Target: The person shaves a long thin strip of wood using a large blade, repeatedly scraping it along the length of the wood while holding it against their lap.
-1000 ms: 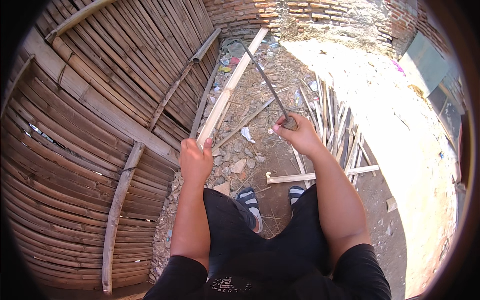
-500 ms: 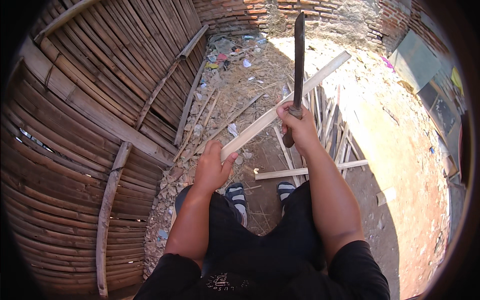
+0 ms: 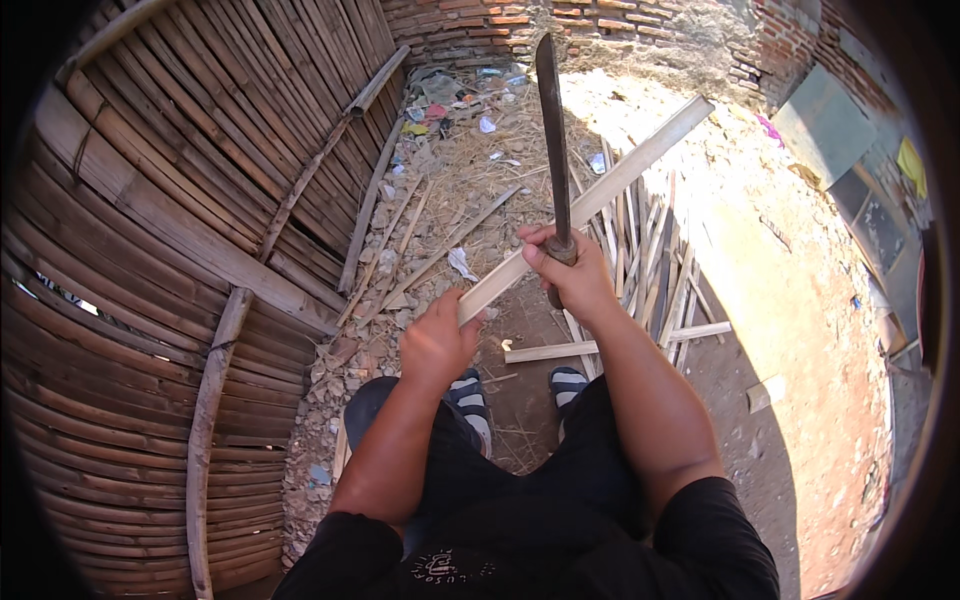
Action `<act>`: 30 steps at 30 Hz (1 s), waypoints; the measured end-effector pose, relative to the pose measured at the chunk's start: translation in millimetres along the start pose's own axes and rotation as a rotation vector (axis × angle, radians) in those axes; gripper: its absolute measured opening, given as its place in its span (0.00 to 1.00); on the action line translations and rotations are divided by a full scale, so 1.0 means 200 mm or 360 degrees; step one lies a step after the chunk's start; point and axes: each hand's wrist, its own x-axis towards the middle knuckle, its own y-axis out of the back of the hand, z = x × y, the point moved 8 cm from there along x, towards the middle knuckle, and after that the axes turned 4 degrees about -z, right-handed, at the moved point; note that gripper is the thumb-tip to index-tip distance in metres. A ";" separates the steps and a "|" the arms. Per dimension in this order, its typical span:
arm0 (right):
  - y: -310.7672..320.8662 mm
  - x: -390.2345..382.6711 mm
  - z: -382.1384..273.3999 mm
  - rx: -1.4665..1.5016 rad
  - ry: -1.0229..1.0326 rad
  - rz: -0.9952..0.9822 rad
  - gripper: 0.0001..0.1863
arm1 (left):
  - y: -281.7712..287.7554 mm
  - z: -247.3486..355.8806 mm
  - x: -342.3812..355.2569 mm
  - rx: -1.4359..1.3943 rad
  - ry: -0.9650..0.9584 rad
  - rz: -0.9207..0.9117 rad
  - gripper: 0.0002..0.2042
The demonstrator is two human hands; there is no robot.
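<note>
A long pale bamboo strip (image 3: pixel 645 160) slants up from lower left to upper right in front of me. Its near end is in the grip of my left hand (image 3: pixel 440 340), thumb along the strip. My right hand (image 3: pixel 570 275) is wrapped round the wooden handle of a machete (image 3: pixel 553 140), whose dark blade points up and away, crossing over the strip. The fingers of this hand lie at the strip's edge; whether they also press on it I cannot tell.
Several split bamboo strips (image 3: pixel 655 260) lie heaped on the ground, one piece (image 3: pixel 550 352) crosswise near my feet. A bamboo-slat wall (image 3: pixel 130 330) rises on the left, a brick wall (image 3: pixel 450 40) at the back. Flat panels (image 3: pixel 825 125) lean at the right. Litter and rubble cover the left ground.
The machete and my right hand have moved left and slightly down along the strip, toward my left hand. My left hand has shifted a little right with the strip's near end.
</note>
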 end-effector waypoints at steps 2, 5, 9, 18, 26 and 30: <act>0.01 0.00 -0.01 -0.0207 0.0021 -0.0016 0.16 | -0.01 -0.06 -0.01 -0.0014 0.0153 -0.0072 0.20; 0.09 -0.02 -0.07 -0.0740 0.0136 0.0019 0.20 | 0.04 -0.13 -0.02 -0.0063 0.0241 -0.0055 0.16; 0.08 -0.04 -0.09 -0.1300 0.0121 -0.0157 0.21 | 0.06 -0.20 -0.01 -0.0131 0.0361 -0.0083 0.17; 0.03 -0.06 0.00 -0.1985 0.0063 -0.0364 0.20 | 0.06 -0.15 0.01 -0.0164 0.0369 -0.0184 0.20; 0.08 0.00 0.00 -0.1770 -0.0030 -0.0307 0.20 | 0.00 -0.18 0.01 -0.0185 0.0474 -0.0251 0.20; -0.10 -0.04 0.04 -0.1987 0.0067 -0.0589 0.20 | 0.00 -0.18 0.00 -0.0250 0.0312 -0.0201 0.20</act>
